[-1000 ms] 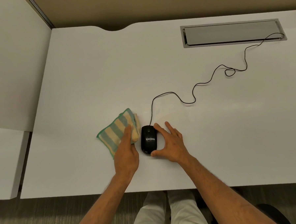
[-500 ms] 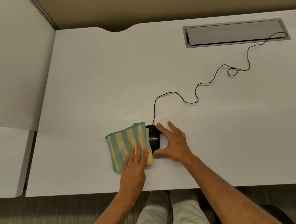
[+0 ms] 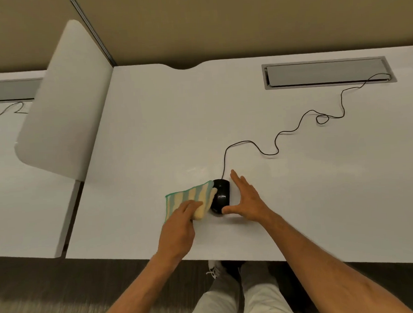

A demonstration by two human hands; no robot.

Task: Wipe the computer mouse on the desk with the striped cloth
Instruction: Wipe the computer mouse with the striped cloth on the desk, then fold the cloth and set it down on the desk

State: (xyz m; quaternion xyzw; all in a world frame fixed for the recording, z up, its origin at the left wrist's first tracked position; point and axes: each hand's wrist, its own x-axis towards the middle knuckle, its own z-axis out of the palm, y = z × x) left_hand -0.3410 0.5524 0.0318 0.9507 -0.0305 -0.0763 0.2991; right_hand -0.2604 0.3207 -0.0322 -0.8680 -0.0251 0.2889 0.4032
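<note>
Near the desk's (image 3: pixel 152 140) front edge, mouse (image 3: pixel 221 195) lies lengthwise away from me, my left hand (image 3: pixel 180 226) pressing striped cloth (image 3: pixel 191 200) against its left flank, right hand (image 3: pixel 247 199) spread, bracing its right.

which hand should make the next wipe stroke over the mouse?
Left. The left hand already presses the striped cloth against the mouse, on its left side. The right hand is open, bracing the mouse's right side, with no cloth.
</note>
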